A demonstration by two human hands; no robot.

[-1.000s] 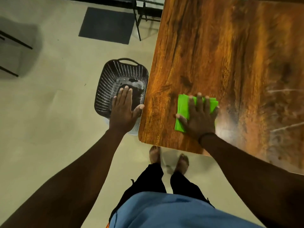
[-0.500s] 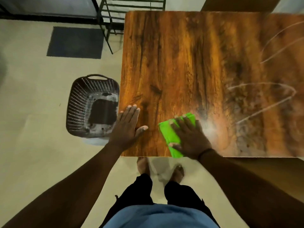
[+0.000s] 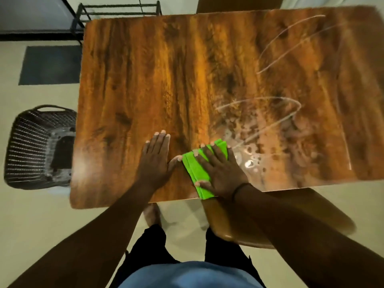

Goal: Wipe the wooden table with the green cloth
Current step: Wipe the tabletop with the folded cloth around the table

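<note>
Glossy, smooth wooden table (image 3: 166, 80) with dark grain and pale smeared streaks (image 3: 259, 125). Soft, matt green cloth (image 3: 195, 169), folded. Perforated dark plastic basket (image 3: 31, 146) on a smooth pale floor (image 3: 37, 215).

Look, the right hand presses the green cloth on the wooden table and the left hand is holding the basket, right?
Not quite. In the head view the left hand lies flat on the wooden table, not holding the basket. The right hand does press the green cloth.

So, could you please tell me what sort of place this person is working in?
Probably a dining or living area indoors, though that is a guess. A brown wooden table smeared with wet streaks stands on a pale smooth floor, with a dark plastic slatted basket beside it and a dark rectangular floor mat beyond.
</note>
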